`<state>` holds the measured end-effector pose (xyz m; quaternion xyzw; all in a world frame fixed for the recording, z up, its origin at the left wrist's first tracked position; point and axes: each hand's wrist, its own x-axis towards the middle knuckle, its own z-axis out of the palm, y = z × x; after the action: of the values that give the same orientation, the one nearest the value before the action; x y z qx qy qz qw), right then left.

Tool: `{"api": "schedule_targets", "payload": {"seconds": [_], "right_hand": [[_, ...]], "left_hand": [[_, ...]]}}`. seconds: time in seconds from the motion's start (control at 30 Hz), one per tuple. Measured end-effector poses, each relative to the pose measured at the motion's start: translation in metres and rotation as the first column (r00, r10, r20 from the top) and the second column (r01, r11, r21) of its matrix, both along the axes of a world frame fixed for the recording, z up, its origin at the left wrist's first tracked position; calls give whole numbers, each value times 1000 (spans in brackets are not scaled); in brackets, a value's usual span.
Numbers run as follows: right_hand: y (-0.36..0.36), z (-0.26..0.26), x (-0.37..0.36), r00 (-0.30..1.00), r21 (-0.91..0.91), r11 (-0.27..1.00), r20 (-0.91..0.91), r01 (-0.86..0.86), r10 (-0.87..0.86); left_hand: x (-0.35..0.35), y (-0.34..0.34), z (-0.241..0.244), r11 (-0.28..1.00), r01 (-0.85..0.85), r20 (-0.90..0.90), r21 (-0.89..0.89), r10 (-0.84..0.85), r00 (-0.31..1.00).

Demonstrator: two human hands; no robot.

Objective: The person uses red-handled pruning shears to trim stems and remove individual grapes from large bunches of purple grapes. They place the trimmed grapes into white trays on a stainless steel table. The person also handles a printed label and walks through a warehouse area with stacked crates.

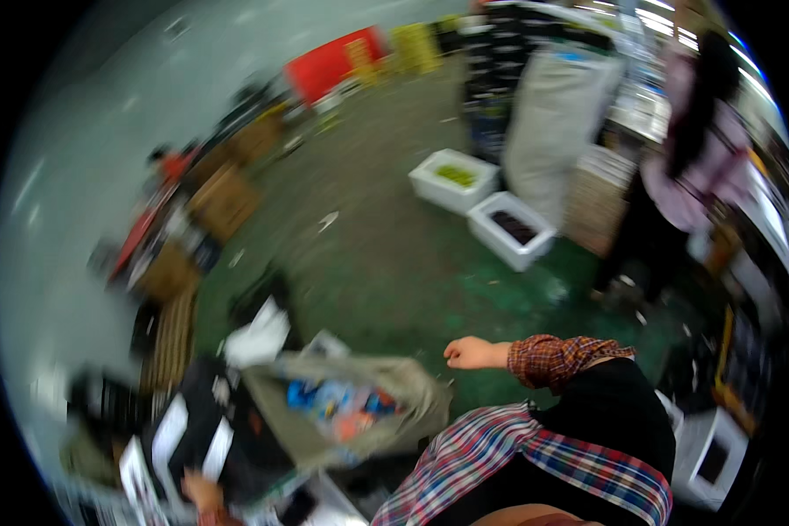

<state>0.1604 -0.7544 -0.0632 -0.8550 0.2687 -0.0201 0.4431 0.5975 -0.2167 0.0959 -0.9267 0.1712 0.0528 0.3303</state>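
My right hand [477, 353], in an orange-checked sleeve, hangs over the green floor with its fingers loosely curled and no object visible in it. To its left stands a large beige woven sack [421, 394], its mouth gaping around colourful crumpled plastic [348, 404]. At the lower left my left hand [204, 490] is blurred. It is nearest to a black bag or bundle with white stripes [187, 434]; whether it touches or grips this cannot be told. A checked garment [463, 450] in red, white and blue covers my front.
Two white foam boxes [457, 181] stand on the floor [368, 263] before a tall white sack [559, 125]. A person in pink [710, 158] is at the right beside a bench. Cardboard boxes [223, 200] line the left wall. Another white box [710, 457] sits at lower right.
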Motion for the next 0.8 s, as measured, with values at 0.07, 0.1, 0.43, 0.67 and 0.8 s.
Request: {"api": "schedule_targets", "payload": {"seconds": [0.07, 0.1, 0.43, 0.67, 0.8], "right_hand": [[-19, -17, -48, 980, -44, 979, 20, 198, -197], [-15, -20, -80, 958, -70, 955, 32, 287, -286], [44, -77, -207, 769, 238, 799, -516, 553, -378], [-48, -85, -137, 943, 43, 958, -194, 285, -272], [-120, -89, -128, 959, 13, 976, -189, 218, -211]], "left_hand": [[37, 4, -6, 1000, 21, 70, 1, -21, 997], [50, 1, -9, 999, 40, 88, -6, -39, 995], [154, -13, 19, 855, 440, 355, -273, -336, 872], [42, -361, 114, 522, 666, 395, -533, -543, 741], [-15, -522, 100, 43, 820, 572, -571, -695, 435]]}}
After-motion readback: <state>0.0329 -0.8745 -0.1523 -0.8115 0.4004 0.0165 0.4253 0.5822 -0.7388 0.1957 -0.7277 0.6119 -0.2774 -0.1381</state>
